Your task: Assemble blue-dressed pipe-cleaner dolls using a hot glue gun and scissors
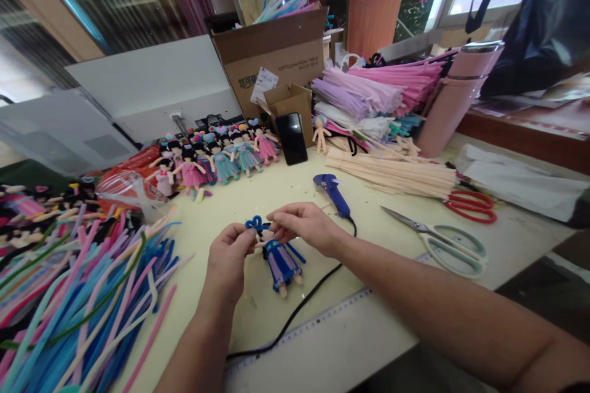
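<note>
A small pipe-cleaner doll [282, 261] in a blue and lilac striped dress is between my hands, its legs toward me. A dark blue pipe-cleaner loop shaped like a heart or bow [255, 221] is at its black-haired head. My left hand [233, 252] pinches at the left side of the head, with the thumb by the blue loop. Thumb and fingers of my right hand [306, 226] close around the head's right side, partly hiding it. Just beyond the right hand lies a blue hot glue gun [332, 193], its black cord [304, 302] curving past the doll.
Loose coloured pipe cleaners [110, 313] cover the left. Finished dolls [221, 156] line the back beside a black phone [291, 138] and cardboard box [276, 49]. Green-handled scissors [437, 242], red-handled scissors [470, 206], beige pipe cleaners [391, 172] and a pink flask [454, 101] are right.
</note>
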`<act>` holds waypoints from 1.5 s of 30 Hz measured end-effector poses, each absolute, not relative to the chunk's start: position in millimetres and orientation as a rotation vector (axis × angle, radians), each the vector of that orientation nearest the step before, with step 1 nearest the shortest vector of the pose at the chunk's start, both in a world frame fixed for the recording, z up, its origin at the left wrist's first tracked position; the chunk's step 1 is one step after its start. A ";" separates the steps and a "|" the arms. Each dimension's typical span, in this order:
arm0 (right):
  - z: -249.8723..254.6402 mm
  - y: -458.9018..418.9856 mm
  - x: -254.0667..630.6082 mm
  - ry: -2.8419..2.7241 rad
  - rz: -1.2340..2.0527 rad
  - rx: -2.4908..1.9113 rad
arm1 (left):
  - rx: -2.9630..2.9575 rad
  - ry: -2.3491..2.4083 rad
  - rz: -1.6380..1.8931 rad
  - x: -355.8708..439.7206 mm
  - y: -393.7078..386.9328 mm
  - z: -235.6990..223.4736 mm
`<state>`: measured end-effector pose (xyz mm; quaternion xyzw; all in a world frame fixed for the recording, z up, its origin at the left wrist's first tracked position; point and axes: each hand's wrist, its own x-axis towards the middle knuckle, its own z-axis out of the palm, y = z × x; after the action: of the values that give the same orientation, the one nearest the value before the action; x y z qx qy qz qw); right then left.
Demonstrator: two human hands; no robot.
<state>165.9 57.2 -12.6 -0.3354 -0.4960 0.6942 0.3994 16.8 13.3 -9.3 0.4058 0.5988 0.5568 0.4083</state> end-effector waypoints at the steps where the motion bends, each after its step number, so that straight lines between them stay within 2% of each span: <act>1: -11.8 57.8 166.8 -1.249 1.746 -0.866 | 1.014 1.500 1.400 16.7 13.5 -9.1; 9: -20.1 56.8 165.1 -1.502 1.576 -0.930 | 1.078 1.463 1.303 25.4 11.8 -10.2; 16: -26.0 55.9 166.6 -1.742 1.213 -0.926 | 1.134 1.506 1.245 24.4 11.8 -11.9; 18: -24.2 56.5 167.4 -1.721 1.286 -0.946 | 1.139 1.512 1.246 23.7 12.0 -11.2; 21: -19.3 58.8 169.5 -1.582 1.614 -0.920 | 1.136 1.491 1.270 21.7 12.2 -9.6; 23: -15.8 59.9 170.9 -1.495 1.708 -0.901 | 1.125 1.487 1.277 20.8 11.9 -8.3; 30: -10.0 59.0 171.3 -1.451 1.614 -0.954 | 1.211 1.476 1.159 22.3 10.1 -5.8; 45: -12.6 55.4 169.0 -1.383 1.721 -0.901 | 1.283 1.519 1.197 21.8 9.6 -6.1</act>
<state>169.0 55.4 -12.6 -0.3511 -0.5390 0.6707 0.3693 21.8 9.6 -6.1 0.5070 0.6001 0.4728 0.3992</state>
